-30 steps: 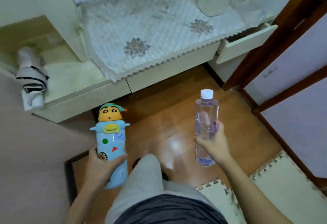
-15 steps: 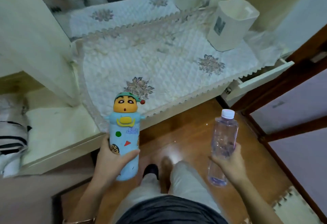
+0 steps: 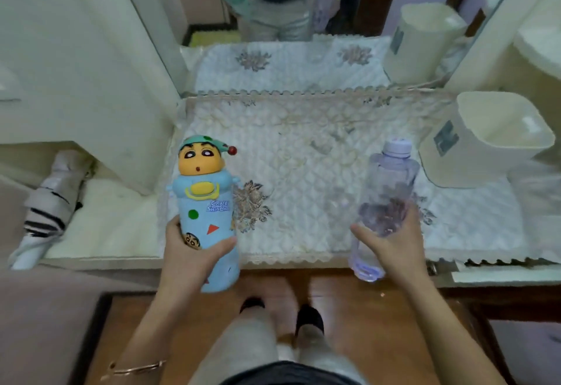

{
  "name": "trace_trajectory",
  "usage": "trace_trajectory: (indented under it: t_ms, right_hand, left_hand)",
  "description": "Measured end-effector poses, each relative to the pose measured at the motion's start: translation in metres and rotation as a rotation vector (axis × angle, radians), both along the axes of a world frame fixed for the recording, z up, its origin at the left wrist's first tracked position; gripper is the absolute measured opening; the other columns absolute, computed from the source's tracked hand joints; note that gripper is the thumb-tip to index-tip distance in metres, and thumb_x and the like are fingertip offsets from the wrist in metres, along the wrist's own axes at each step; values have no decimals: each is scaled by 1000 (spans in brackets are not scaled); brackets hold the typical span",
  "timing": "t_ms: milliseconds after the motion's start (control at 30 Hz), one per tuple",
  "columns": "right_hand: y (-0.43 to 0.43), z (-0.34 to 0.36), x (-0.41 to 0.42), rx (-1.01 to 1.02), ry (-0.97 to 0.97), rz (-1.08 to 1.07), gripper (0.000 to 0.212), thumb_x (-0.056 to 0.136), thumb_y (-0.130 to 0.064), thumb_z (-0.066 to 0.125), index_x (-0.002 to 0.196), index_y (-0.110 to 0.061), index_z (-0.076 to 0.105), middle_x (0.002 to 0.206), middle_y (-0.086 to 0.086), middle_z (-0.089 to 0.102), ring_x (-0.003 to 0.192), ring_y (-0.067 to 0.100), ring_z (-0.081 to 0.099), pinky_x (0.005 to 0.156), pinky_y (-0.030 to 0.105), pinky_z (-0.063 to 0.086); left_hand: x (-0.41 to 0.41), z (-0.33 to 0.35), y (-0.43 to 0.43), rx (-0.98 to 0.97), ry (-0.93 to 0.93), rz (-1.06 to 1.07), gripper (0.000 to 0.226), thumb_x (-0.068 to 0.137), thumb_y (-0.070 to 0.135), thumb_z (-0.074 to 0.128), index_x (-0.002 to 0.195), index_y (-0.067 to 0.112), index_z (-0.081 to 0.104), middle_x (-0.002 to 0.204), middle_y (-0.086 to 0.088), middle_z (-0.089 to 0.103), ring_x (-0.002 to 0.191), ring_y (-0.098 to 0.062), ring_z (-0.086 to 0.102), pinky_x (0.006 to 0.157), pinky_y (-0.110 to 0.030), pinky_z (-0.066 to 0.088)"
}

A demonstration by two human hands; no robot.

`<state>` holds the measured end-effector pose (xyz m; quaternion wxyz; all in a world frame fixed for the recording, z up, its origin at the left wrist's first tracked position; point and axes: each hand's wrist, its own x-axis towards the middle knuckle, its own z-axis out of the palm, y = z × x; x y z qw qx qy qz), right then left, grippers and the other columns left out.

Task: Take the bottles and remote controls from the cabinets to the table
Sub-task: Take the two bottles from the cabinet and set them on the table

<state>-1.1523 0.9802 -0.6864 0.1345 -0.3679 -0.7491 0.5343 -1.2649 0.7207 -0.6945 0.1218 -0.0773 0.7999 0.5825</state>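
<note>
head view: the left hand (image 3: 194,251) is closed around the lower body of the cartoon-character bottle (image 3: 206,202) and holds it upright at the front edge of the desk (image 3: 303,172). the right hand (image 3: 391,242) grasps the clear plastic bottle (image 3: 385,202) at its middle. this bottle leans a little and its base hangs in front of the desk edge. i judge that both bottles are in the air and not yet set down.

what could go wrong: the clear bottle's base is lower than the desk top, so it may knock the edge if it moves forward without a lift. the quilted cloth (image 3: 318,226) looks soft and uneven, and the cartoon bottle has a big head, so it may tip when it is released. the lace border hangs over the front, and a sleeve or bottle could drag it. the white square bin (image 3: 485,147) stands near the clear bottle, so there is little room on that side.

the room: a mirror (image 3: 288,5) rises behind the desk. a pale cabinet (image 3: 91,65) is at the left, and beside it lies a striped thing (image 3: 45,208), perhaps a folded umbrella. the wooden floor (image 3: 364,308) is below, and at the right a drawer (image 3: 501,273) stands partly open.
</note>
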Motion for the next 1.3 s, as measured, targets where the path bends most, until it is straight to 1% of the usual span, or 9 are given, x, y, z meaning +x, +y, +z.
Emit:
trace_trajectory:
  t_ms: [133,300,467,667,867,967,1033,1133,1300]
  right_hand:
    - [0,3,-57,-14,80,112,78,69,-9,79,132,-10,33,114,-5,46,103,10,48,83,24,36]
    - [-26,-1,-123,-32,104,262,81,68,-11,81,133,-12,32,112,-7,48,102,12,52,66,5,42]
    - [-53,-4,-184,-20,120,288,77,64,-11,83,127,-10,38,108,-14,49,101,6,48,66,3,37]
    - [-69,-22,-227,-4,108,234,66,61,-11,85,107,-22,39,103,-6,54,89,9,55,62,-6,39]
    - [-77,-49,-225,-19,56,200,82,52,-29,88,118,-24,41,120,0,52,110,15,54,80,15,41]
    - [-75,-56,-221,-18,19,229,93,51,-32,87,129,-16,38,124,1,52,111,9,55,77,4,41]
    - [-71,-58,-218,-40,28,296,91,60,-19,86,135,-12,34,124,-2,50,106,-12,52,74,-5,39]
    - [-66,-66,-214,-30,19,377,80,67,-11,79,135,-13,36,118,-10,52,98,-26,49,74,-8,37]
    - [-59,-70,-214,-2,-28,406,65,68,-12,80,115,-34,41,104,-17,54,88,-10,56,69,-4,41]
  left_hand:
    - [-26,13,18,40,100,109,79,62,0,81,126,6,34,105,-7,57,87,-21,60,82,-43,53]
    - [-72,14,18,22,137,120,93,37,39,82,116,26,34,123,-12,49,106,-26,58,83,-50,54]
    - [-128,2,18,98,203,33,76,59,1,83,112,19,32,122,-11,50,104,-23,58,80,-31,54]
    - [-174,-29,18,115,243,-115,75,55,0,84,104,33,38,113,3,57,100,4,60,76,-9,51]
    - [-185,-67,19,85,147,-192,81,49,9,86,113,28,40,112,1,59,94,4,62,75,-12,52]
    - [-186,-74,18,82,115,-218,81,51,3,84,112,29,37,109,6,58,93,10,61,74,-7,50]
    - [-185,-74,16,82,125,-243,83,54,-1,85,118,13,35,107,8,57,91,16,60,72,-3,48]
    - [-183,-71,13,102,135,-270,79,59,-3,83,121,9,36,110,6,59,95,8,63,74,-8,50]
    - [-173,-71,11,93,110,-241,71,57,11,86,107,32,40,111,-3,60,104,-15,63,85,-33,54]
